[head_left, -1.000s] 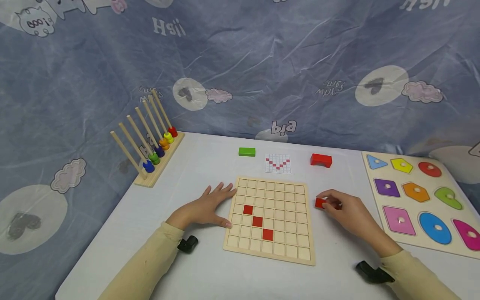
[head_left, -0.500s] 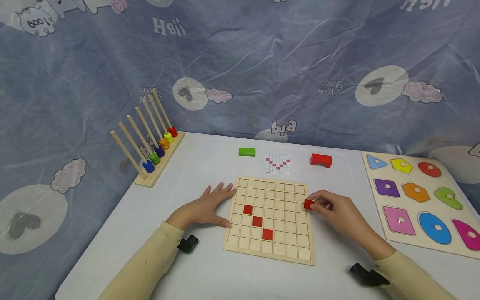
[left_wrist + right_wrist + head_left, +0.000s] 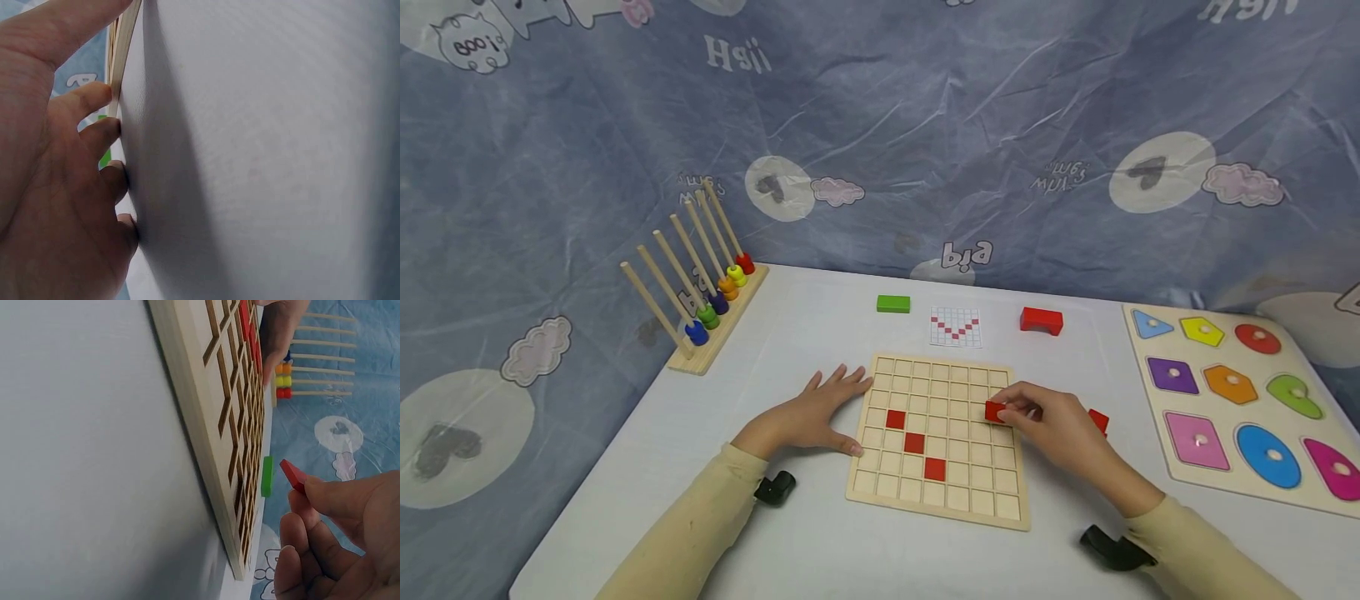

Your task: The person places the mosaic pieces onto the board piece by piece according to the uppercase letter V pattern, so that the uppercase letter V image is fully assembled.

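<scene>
In the head view, my right hand (image 3: 1051, 427) pinches a small red square tile (image 3: 995, 412) between thumb and fingertips, over the right-hand columns of a wooden grid board (image 3: 940, 516). The right wrist view has the red tile (image 3: 292, 475) tilted and apart from the board (image 3: 194, 412). My left hand (image 3: 811, 419) lies spread on the table at the board's left side, thumb and index finger at its edge. Red tiles (image 3: 913, 442) fill three cells in a diagonal. Another red piece (image 3: 1098, 420) lies beyond my right hand, partly hidden by it.
Behind the board lie a green block (image 3: 893, 304), a small pattern card (image 3: 956, 327) with a red V, and a red arch block (image 3: 1041, 320). A peg stand with coloured beads (image 3: 718, 321) is at left. A shape puzzle board (image 3: 1213, 400) lies at right.
My right hand has carried the red tile leftward, from beside the board to above its right-hand cells. A red piece behind that hand has come into view. The left hand stays put.
</scene>
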Demonstrator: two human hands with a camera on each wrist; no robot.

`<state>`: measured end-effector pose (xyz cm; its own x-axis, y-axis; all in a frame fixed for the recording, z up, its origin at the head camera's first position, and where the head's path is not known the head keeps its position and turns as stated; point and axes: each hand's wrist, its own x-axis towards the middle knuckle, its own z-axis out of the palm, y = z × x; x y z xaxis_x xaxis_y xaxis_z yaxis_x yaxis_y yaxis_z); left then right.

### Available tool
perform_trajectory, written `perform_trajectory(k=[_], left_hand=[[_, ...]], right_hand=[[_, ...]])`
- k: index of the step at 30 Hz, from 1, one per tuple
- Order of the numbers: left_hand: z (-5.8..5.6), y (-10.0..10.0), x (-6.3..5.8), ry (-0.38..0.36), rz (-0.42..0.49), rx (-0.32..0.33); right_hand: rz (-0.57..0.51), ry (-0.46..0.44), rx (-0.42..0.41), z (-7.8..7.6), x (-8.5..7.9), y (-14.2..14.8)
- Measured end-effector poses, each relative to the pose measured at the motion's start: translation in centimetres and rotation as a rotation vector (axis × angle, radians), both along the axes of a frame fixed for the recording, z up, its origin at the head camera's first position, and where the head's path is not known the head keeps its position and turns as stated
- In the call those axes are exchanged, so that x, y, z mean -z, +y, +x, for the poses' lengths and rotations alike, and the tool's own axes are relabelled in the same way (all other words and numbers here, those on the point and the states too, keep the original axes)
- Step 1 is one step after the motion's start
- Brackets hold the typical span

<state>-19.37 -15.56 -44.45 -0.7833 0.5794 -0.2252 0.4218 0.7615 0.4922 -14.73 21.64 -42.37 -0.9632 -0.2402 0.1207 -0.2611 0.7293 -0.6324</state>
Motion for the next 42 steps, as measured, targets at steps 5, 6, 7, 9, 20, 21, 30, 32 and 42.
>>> perform_trajectory(k=[5,6,7,9,20,21,30,32,42], left_hand=[[0.0,0.0,0.0,0.000,0.000,0.002],[0.0,0.0,0.0,-0.001,-0.001,0.002],[0.0,0.0,0.0,0.000,-0.001,0.003],[0.0,0.0,0.0,-0.001,0.000,0.002],[-0.1,-0.1,0.2,0.000,0.003,-0.001],[-0.1,-0.1,0.3,0.002,0.004,0.000],[-0.1,-0.1,0.2,0.001,0.006,0.004],[-0.1,-0.1,0.2,0.002,0.007,0.004],[-0.2,0.0,0.4,0.012,-0.001,-0.007]], right_hand=[[-0.013,-0.016,-0.006,-0.2,-0.1,-0.8],[-0.019,-0.027,-0.004,-0.2,-0.1,-1.0],[-0.022,-0.038,-0.003,-0.2,-0.1,-1.1],[-0.027,-0.054,0.000,-0.3,-0.1,-1.5],[-0.054,-0.043,-0.049,-1.0,0.1,-3.4],[-0.055,-0.045,-0.053,-1.0,0.1,-3.6],[-0.076,-0.037,-0.109,-1.9,0.4,-5.7],[-0.078,-0.035,-0.119,-2.0,0.5,-6.1],[-0.092,-0.041,-0.143,-2.7,0.4,-7.9]])
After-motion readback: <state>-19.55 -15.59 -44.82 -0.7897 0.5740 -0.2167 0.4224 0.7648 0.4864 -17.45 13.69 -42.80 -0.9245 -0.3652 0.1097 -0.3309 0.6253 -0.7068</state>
